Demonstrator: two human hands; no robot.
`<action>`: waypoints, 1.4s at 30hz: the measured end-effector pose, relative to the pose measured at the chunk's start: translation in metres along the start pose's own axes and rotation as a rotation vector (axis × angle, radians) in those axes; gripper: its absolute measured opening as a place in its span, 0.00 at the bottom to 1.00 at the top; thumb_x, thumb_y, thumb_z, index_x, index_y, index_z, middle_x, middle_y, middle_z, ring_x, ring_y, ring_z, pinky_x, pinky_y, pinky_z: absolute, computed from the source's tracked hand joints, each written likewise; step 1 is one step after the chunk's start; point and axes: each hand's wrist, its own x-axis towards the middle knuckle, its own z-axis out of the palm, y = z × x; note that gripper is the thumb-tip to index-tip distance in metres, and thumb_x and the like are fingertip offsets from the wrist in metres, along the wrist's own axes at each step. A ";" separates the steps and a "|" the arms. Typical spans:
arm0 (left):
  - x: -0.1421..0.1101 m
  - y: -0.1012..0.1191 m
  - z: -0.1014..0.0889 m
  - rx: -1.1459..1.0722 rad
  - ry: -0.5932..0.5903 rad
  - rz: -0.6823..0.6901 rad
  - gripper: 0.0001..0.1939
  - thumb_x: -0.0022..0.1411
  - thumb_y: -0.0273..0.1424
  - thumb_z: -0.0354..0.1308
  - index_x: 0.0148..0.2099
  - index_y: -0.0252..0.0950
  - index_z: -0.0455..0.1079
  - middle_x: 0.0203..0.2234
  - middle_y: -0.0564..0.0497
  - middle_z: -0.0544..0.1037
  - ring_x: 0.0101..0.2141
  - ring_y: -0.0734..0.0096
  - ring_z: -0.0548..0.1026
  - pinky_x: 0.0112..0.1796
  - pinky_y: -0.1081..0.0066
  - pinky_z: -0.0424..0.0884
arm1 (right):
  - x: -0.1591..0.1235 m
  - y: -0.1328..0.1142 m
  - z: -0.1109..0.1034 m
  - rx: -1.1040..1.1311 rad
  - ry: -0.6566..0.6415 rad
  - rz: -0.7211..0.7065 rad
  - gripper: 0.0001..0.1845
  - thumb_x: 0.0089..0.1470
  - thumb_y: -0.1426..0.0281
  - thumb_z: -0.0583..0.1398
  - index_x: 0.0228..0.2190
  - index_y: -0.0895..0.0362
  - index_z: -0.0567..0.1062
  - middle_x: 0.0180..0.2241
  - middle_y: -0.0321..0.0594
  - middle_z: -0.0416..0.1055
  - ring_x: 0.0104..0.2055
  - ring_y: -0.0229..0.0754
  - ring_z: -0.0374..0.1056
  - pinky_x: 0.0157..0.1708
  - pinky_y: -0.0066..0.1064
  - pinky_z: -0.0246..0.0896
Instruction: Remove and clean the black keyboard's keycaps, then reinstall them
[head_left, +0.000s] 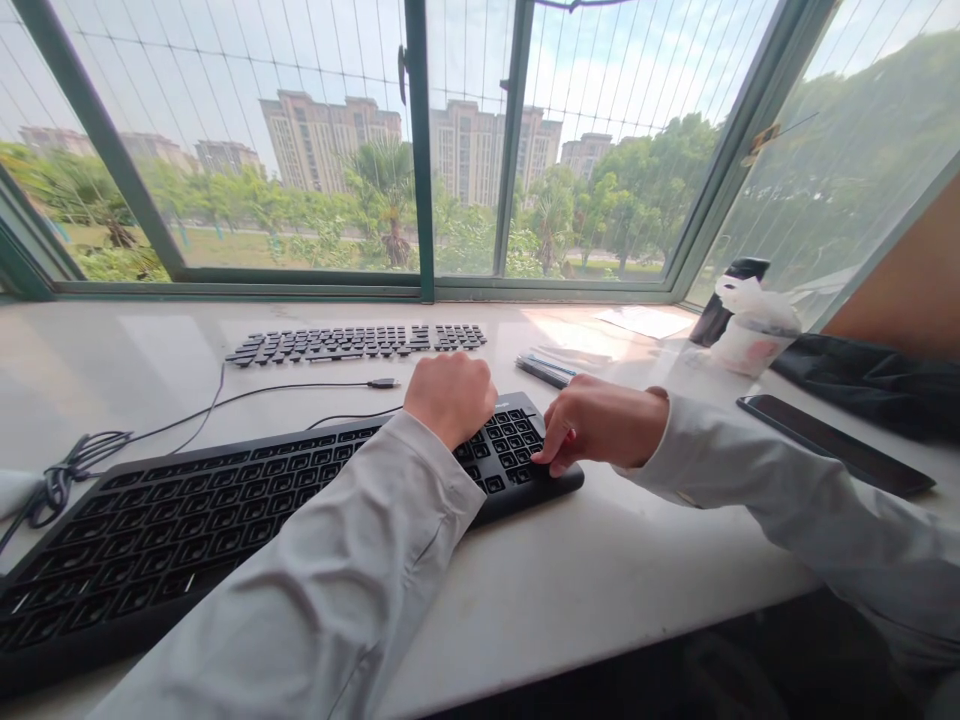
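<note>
A black keyboard (225,500) without keycaps lies slantwise across the table, its square key sockets bare. My left hand (450,395) is curled like a fist over the keyboard's far edge, left of the number pad; its fingertips and anything in them are hidden. At the right end, my right hand (600,420) has its fingers drawn together, with thumb and fingertips down at the lower right of the number pad (510,445). Whether something small is in that pinch cannot be seen. Black keycaps (360,343) are laid out in keyboard order behind the keyboard.
A cable with a USB plug (384,383) runs to a coiled bundle (67,475) on the left. Pens (546,370) lie beyond my right hand. Farther right are a phone (832,445), a cup in a plastic bag (754,335), a dark bottle (724,300) and paper (645,320).
</note>
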 end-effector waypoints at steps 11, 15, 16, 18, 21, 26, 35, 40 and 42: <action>0.000 0.000 -0.001 0.032 0.014 0.010 0.20 0.61 0.34 0.45 0.37 0.34 0.78 0.29 0.40 0.79 0.34 0.55 0.77 0.32 0.63 0.69 | -0.007 -0.009 0.008 -0.136 0.073 -0.087 0.07 0.51 0.76 0.62 0.30 0.59 0.83 0.24 0.44 0.77 0.26 0.37 0.71 0.26 0.26 0.58; 0.000 -0.001 -0.001 0.032 0.022 0.014 0.20 0.61 0.34 0.45 0.36 0.35 0.78 0.28 0.40 0.79 0.33 0.55 0.77 0.31 0.63 0.69 | -0.014 -0.016 0.010 -0.184 0.099 -0.102 0.10 0.55 0.74 0.59 0.32 0.59 0.82 0.26 0.44 0.78 0.28 0.37 0.72 0.28 0.26 0.60; 0.000 -0.002 -0.001 0.034 0.023 0.014 0.20 0.61 0.35 0.45 0.36 0.35 0.78 0.28 0.40 0.79 0.33 0.55 0.77 0.31 0.63 0.69 | -0.017 -0.019 0.011 -0.214 0.098 -0.110 0.11 0.56 0.75 0.58 0.32 0.58 0.82 0.26 0.44 0.78 0.28 0.37 0.72 0.29 0.26 0.60; 0.000 -0.001 -0.001 0.038 0.025 0.016 0.20 0.61 0.35 0.45 0.36 0.35 0.78 0.28 0.40 0.78 0.33 0.55 0.77 0.31 0.63 0.69 | -0.021 -0.025 0.013 -0.302 0.097 -0.108 0.13 0.57 0.77 0.56 0.33 0.58 0.82 0.26 0.44 0.77 0.29 0.37 0.71 0.29 0.25 0.60; 0.000 -0.001 -0.001 0.038 0.018 0.012 0.20 0.61 0.36 0.45 0.36 0.35 0.78 0.29 0.40 0.78 0.33 0.56 0.77 0.32 0.63 0.69 | -0.026 -0.029 0.015 -0.399 0.106 -0.094 0.17 0.56 0.82 0.54 0.36 0.58 0.81 0.26 0.44 0.76 0.28 0.36 0.70 0.27 0.25 0.58; -0.001 0.000 -0.001 0.019 0.002 0.004 0.20 0.62 0.36 0.45 0.38 0.34 0.78 0.30 0.40 0.78 0.34 0.59 0.76 0.35 0.64 0.68 | -0.023 -0.017 0.012 -0.244 0.114 -0.127 0.14 0.56 0.78 0.56 0.37 0.56 0.81 0.29 0.45 0.78 0.32 0.37 0.72 0.32 0.25 0.62; 0.000 0.000 -0.001 0.029 -0.010 -0.003 0.20 0.62 0.37 0.45 0.38 0.35 0.78 0.30 0.41 0.78 0.34 0.59 0.76 0.34 0.64 0.67 | -0.028 -0.020 0.016 -0.267 0.130 -0.063 0.13 0.56 0.77 0.55 0.34 0.57 0.80 0.28 0.44 0.75 0.29 0.37 0.70 0.29 0.25 0.59; 0.000 0.000 -0.001 0.029 -0.005 0.006 0.21 0.62 0.36 0.44 0.38 0.35 0.78 0.30 0.40 0.78 0.34 0.57 0.76 0.34 0.63 0.68 | -0.028 -0.016 0.021 -0.276 0.179 -0.052 0.12 0.56 0.76 0.57 0.37 0.56 0.80 0.29 0.43 0.74 0.28 0.36 0.69 0.29 0.24 0.59; 0.000 0.000 -0.001 0.027 -0.003 0.007 0.20 0.62 0.36 0.44 0.38 0.35 0.78 0.30 0.40 0.78 0.34 0.58 0.76 0.33 0.63 0.68 | -0.026 -0.011 0.020 -0.239 0.197 -0.046 0.12 0.55 0.74 0.58 0.40 0.56 0.80 0.30 0.43 0.75 0.29 0.36 0.70 0.31 0.25 0.60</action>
